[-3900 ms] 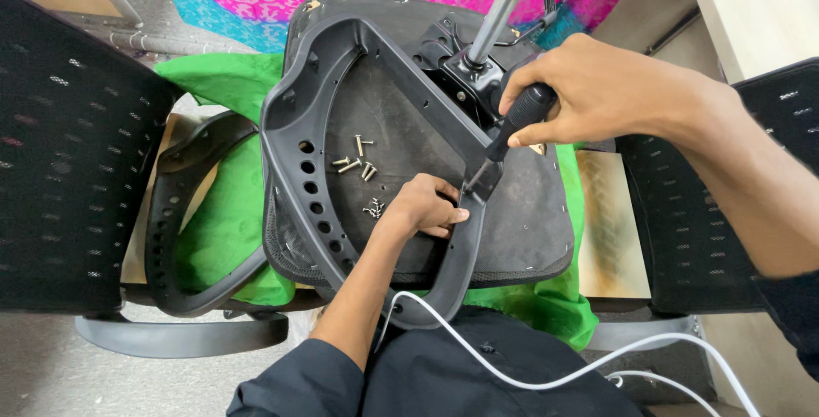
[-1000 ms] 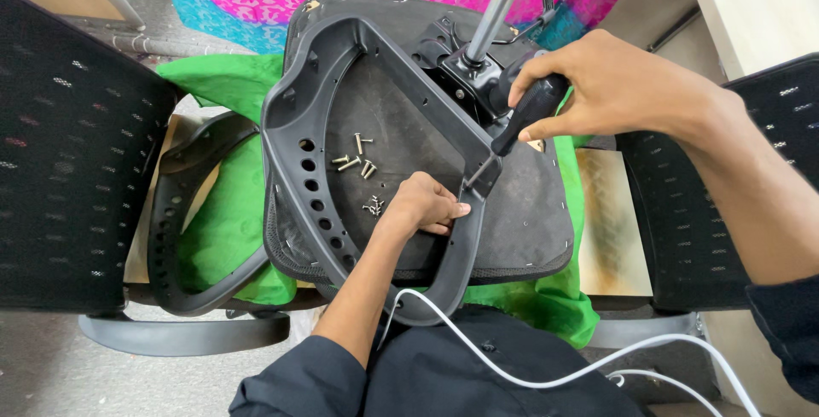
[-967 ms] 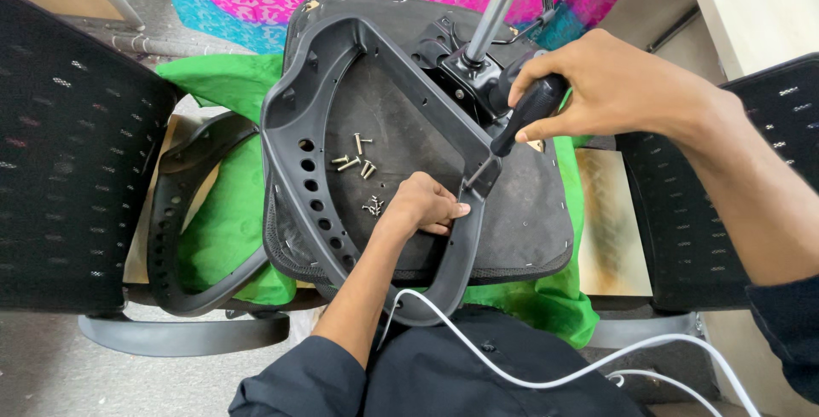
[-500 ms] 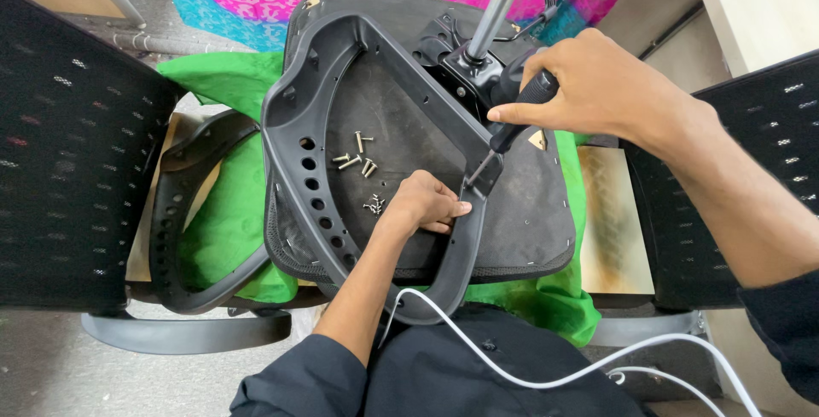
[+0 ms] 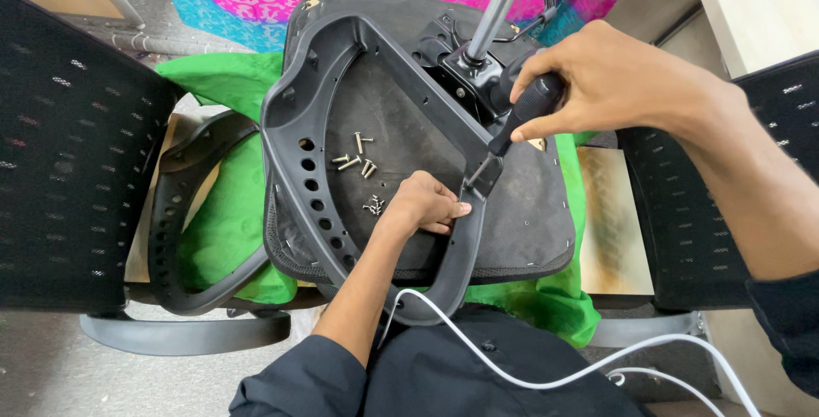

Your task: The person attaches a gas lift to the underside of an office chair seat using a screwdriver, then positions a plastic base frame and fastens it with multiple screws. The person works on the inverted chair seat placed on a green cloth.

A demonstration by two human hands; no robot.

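Here our right hand [image 5: 610, 84] grips the screwdriver [image 5: 512, 131], our left hand [image 5: 424, 204] pinches the armrest frame [image 5: 294, 161]; loose screws [image 5: 357, 161] lie left, gas-lift rod [image 5: 493, 12] beyond.

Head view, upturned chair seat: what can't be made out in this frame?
- Screwdriver tip: too small to tell whether it sits in a screw on the armrest frame.
- Left hand: fingertips curl behind the frame; what they pinch is hidden.
- Right hand covers most of the handle.
- Metal post: top cut off by the upper edge.
- Loose screws: head type too small.
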